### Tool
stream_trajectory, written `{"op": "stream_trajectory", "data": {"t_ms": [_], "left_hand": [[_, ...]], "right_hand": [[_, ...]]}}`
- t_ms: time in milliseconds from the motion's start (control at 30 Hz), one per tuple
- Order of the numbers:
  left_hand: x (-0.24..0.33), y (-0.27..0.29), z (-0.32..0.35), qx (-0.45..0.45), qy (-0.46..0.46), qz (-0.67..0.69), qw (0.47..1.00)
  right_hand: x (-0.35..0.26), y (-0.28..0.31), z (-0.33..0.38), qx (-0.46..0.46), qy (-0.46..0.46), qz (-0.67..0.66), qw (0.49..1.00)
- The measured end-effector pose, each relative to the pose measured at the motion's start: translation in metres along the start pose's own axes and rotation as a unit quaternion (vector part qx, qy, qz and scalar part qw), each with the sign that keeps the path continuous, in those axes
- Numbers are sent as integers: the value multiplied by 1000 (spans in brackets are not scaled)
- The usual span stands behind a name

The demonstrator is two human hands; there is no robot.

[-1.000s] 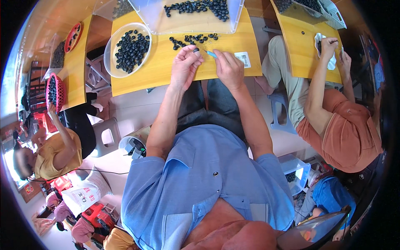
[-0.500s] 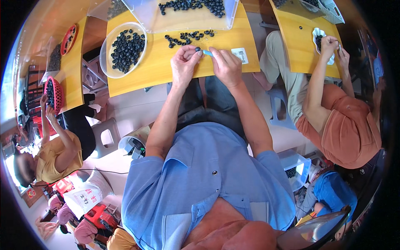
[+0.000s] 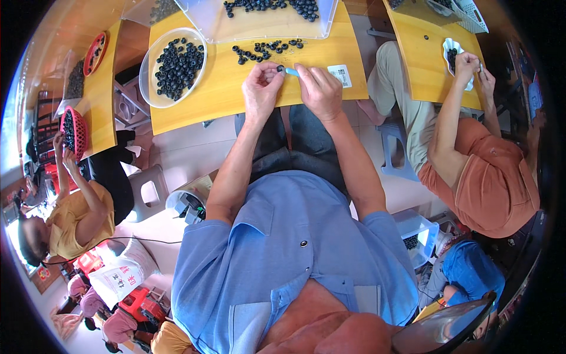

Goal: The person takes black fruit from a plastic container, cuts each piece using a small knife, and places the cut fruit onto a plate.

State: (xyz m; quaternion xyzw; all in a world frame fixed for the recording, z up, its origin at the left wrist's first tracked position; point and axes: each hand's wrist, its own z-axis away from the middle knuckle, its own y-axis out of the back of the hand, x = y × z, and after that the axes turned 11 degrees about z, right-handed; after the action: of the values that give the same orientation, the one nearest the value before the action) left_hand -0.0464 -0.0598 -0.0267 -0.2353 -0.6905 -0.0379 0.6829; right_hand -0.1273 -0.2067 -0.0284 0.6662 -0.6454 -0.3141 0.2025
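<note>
Over the near edge of the yellow table, my left hand [image 3: 260, 89] pinches a small dark round bead-like piece [image 3: 280, 69] between thumb and fingers. My right hand [image 3: 321, 89] is closed around a slim light-blue tool [image 3: 291, 72], whose end meets the piece. What kind of tool it is cannot be made out, as my fingers cover most of it. Just beyond my hands lies a loose scatter of similar dark round pieces [image 3: 259, 54]. To the left, a clear round bowl [image 3: 145, 88] holds many more of them.
A clear plastic bin [image 3: 259, 30] with dark pieces stands at the table's far side. A white printed card [image 3: 340, 76] lies right of my hand. Co-workers sit at neighbouring tables, one by a red basket [image 3: 81, 133], another by a white dish [image 3: 450, 50].
The view has shifted slightly. My hands stay together in nearly the same place, still holding the dark piece and the blue tool.
</note>
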Motion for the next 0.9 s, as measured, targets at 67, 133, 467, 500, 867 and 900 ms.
{"op": "stream_trajectory", "data": {"t_ms": [67, 133, 467, 500, 867, 900], "left_hand": [[-2, 1, 1, 4, -5, -13, 1000], [-5, 1, -1, -1, 6, 18, 1000], [4, 8, 5, 15, -26, -37, 999], [5, 13, 6, 20, -34, -65, 997], [98, 130, -38, 213, -366, -563, 710], [101, 128, -40, 202, -342, -530, 749]], "right_hand": [[0, 0, 0, 0, 3, -1, 1000], [2, -1, 1, 5, 5, 7, 1000], [-4, -6, -5, -34, -42, 15, 998], [-5, -8, -4, -33, -41, 16, 998], [0, -1, -3, -45, -24, 26, 998], [-2, -4, -3, -30, -21, 19, 999]]}}
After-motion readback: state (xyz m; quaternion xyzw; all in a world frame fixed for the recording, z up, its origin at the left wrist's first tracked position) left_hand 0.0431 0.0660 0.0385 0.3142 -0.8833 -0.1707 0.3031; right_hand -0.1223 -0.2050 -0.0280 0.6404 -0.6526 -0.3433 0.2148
